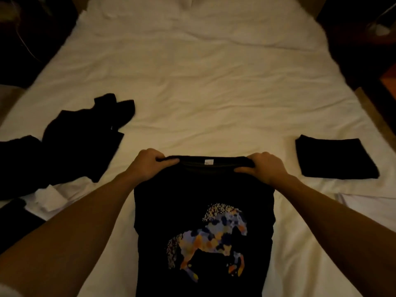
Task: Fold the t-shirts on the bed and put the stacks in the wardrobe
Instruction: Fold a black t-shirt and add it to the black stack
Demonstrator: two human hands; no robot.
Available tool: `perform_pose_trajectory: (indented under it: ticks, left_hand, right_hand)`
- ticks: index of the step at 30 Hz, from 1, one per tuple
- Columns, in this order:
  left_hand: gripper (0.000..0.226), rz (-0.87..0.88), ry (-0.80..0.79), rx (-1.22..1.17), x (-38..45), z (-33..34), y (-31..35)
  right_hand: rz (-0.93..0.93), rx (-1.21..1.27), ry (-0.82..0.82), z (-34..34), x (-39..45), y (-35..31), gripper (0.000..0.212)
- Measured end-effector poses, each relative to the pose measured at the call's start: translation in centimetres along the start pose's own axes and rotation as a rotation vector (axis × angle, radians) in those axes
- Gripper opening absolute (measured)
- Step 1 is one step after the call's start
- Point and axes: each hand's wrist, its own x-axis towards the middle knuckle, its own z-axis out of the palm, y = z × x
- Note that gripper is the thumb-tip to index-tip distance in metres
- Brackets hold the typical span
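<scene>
T-shirt (203, 221) hangs print-up because your left hand (147, 163) and right hand (265, 168) each pinch a shoulder, stretching its collar edge flat for folding.

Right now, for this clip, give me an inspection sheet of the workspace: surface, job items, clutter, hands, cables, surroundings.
Surface: bed with a wrinkled white sheet, dimly lit.
Job's things: black t-shirt with a horse print lies in front of the person, collar at its far edge; folded black shirt lies on the right; unfolded dark clothes are heaped on the left.
Clutter: white cloth beside the heap.
Hands: left hand and right hand each grip the printed shirt at the shoulders, either side of the collar.
Cables: a thin pale line in the dark far left may be a cord; cannot tell.
Surroundings: dark furniture on both sides of the bed; no wardrobe visible.
</scene>
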Motion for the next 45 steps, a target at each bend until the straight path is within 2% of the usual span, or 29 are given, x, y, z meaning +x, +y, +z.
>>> perform_pose_trajectory:
  ticks: [4, 7, 9, 12, 14, 17, 19, 21, 23, 24, 26, 30, 32, 33, 34, 37, 39, 40, 42, 45]
  left_hand:
    - [0.065, -0.091, 0.011, 0.208, 5.7, 1.3, -0.9]
    - [0.067, -0.146, -0.014, 0.323, 8.8, 2.4, -1.9]
    - [0.066, -0.153, -0.049, 0.309, 10.3, 3.1, -3.0]
    - [0.065, -0.150, -0.114, 0.076, 11.7, 3.5, -4.6]
    - [0.058, -0.222, -0.210, -0.126, 12.0, 2.9, -5.8]
    - [0.041, -0.296, -0.286, -0.193, 11.5, 2.3, -8.8]
    - [0.016, -0.311, -0.228, -0.247, 11.2, 1.9, -10.4]
    - [0.023, -0.350, -0.126, -0.371, 10.6, 1.5, -11.5]
    - [0.032, -0.424, -0.104, -0.469, 9.5, 1.2, -12.4]
    - [0.035, -0.439, -0.139, -0.471, 9.0, 1.3, -13.0]
    - [0.038, -0.419, -0.226, -0.427, 8.2, 1.4, -14.3]
    - [0.020, -0.338, -0.315, -0.323, 7.6, 1.4, -15.2]
    - [0.006, -0.311, -0.305, -0.369, 7.5, 1.5, -15.5]
    - [0.006, -0.304, -0.295, -0.438, 7.5, 1.5, -15.7]
    - [0.008, -0.311, -0.284, -0.526, 7.5, 1.5, -15.8]
    - [0.009, -0.366, -0.229, -0.735, 7.2, 1.7, -16.2]
    - [0.011, -0.382, -0.210, -0.749, 6.9, 1.8, -16.8]
    - [0.013, -0.372, -0.221, -0.728, 6.6, 1.8, -16.9]
    - [0.021, -0.366, -0.268, -0.697, 6.3, 1.6, -17.6]
    - [0.023, -0.376, -0.381, -0.633, 5.6, 0.9, -18.5]
  right_hand:
    - [0.079, -0.123, -0.069, 2.1, 6.6, 1.4, 0.065]
    - [0.138, -0.152, -0.170, 4.5, 9.8, 1.7, 0.068]
    - [0.170, -0.141, -0.220, 6.3, 11.3, 1.6, 0.066]
    - [0.178, -0.092, -0.240, 8.7, 12.6, 1.7, 0.056]
    - [0.179, -0.123, -0.201, 9.5, 12.6, 1.5, 0.053]
    - [0.199, -0.270, -0.133, 10.5, 11.1, -0.6, 0.058]
    - [0.181, -0.237, -0.072, 11.5, 9.9, -3.5, 0.052]
    - [0.125, -0.174, 0.015, 12.6, 8.5, -7.7, 0.044]
    - [0.070, -0.063, 0.080, 14.0, 7.0, -12.3, 0.037]
    - [0.068, 0.046, 0.022, 14.5, 6.4, -14.8, 0.033]
    - [0.166, 0.315, -0.253, 15.8, 5.0, -19.7, 0.027]
    - [0.599, 0.992, -0.761, 18.9, 2.6, -27.9, 0.030]
    - [0.817, 1.199, -0.856, 20.4, 1.3, -30.6, 0.042]
    - [0.932, 1.298, -0.805, 21.2, 0.7, -31.7, 0.046]
    - [1.049, 1.417, -0.680, 21.9, 0.3, -32.6, 0.046]
    - [1.307, 1.805, -0.131, 23.1, -0.1, -34.5, 0.042]
    - [1.384, 1.959, 0.094, 22.7, 0.3, -35.0, 0.041]
    - [1.398, 2.016, 0.143, 22.2, 0.6, -35.0, 0.038]
    - [1.386, 2.100, 0.139, 21.6, 1.4, -34.8, 0.032]
    - [1.395, 2.088, 0.116, 21.7, 1.8, -34.4, 0.018]
